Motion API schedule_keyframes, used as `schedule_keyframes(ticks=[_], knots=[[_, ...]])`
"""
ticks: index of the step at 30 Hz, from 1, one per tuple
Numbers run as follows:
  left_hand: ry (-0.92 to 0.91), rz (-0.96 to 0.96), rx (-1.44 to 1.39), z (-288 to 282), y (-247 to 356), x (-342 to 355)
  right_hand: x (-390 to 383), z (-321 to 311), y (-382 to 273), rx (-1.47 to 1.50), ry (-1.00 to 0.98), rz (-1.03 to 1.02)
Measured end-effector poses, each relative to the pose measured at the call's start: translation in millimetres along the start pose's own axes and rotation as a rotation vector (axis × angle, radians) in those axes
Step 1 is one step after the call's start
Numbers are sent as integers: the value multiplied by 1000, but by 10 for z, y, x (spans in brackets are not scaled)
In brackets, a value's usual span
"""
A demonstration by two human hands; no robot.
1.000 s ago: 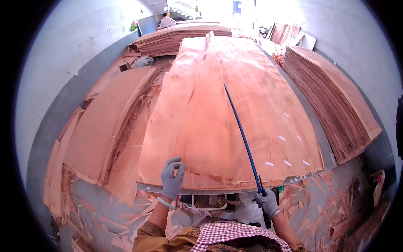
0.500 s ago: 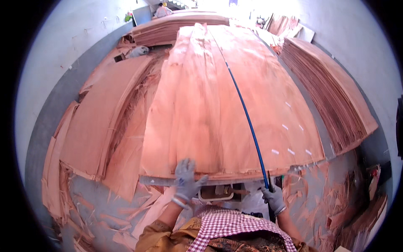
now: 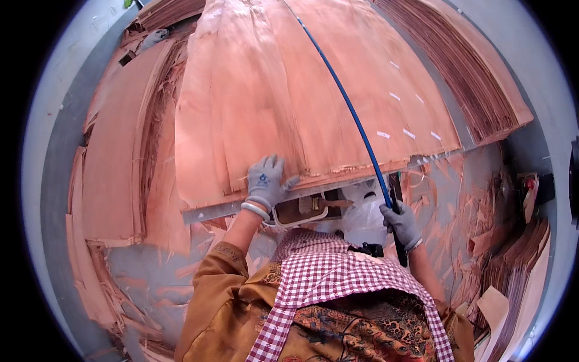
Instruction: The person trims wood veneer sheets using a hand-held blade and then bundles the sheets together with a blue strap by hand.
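Observation:
A large pinkish wood veneer sheet stack (image 3: 229,120) covers the table in front of me, with several small white strips (image 3: 408,133) on its right part. My left hand (image 3: 270,181), in a grey glove, rests palm down on the near edge, fingers apart. My right hand (image 3: 400,224), also gloved, is closed round a long blue rod (image 3: 350,108) that extends across the sheets toward the far end; a dark bar (image 3: 395,184) lies alongside the rod's near end. A plastic tub (image 3: 301,211) and a translucent white bag (image 3: 359,214) show below the table edge.
Thick veneer stacks flank me at left (image 3: 114,157) and right (image 3: 464,72), with another (image 3: 163,12) at the back left. Wood scraps (image 3: 443,217) litter the floor (image 3: 139,268). A wall (image 3: 552,120) curves along the right; more sheets (image 3: 512,283) lie at the lower right.
My left hand has come down onto the sheets with its fingers spread. The sheets' left part now shows more wrinkles. My view has tipped downward; the right hand still holds the rod.

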State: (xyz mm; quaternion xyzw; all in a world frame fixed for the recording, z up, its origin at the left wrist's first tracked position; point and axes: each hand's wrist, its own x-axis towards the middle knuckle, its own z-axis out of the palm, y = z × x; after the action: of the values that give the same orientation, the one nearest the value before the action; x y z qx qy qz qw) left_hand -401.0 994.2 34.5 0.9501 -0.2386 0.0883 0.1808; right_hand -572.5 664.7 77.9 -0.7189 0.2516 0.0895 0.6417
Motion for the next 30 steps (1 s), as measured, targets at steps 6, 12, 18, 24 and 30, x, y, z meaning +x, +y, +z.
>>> schedule_keyframes(ticks=[6,12,18,24,30], knots=[[-26,-212,230,378,457,92,50,101,-38,62,-56,6],[-140,-334,104,472,472,149,64,165,-29,54,-89,-12],[-86,-405,124,503,556,184,66,198,3,15,-86,-17],[-53,-278,195,544,541,327,116,200,84,-30,-110,-37],[213,-170,-212,186,360,382,150,187,112,1,-108,-18]])
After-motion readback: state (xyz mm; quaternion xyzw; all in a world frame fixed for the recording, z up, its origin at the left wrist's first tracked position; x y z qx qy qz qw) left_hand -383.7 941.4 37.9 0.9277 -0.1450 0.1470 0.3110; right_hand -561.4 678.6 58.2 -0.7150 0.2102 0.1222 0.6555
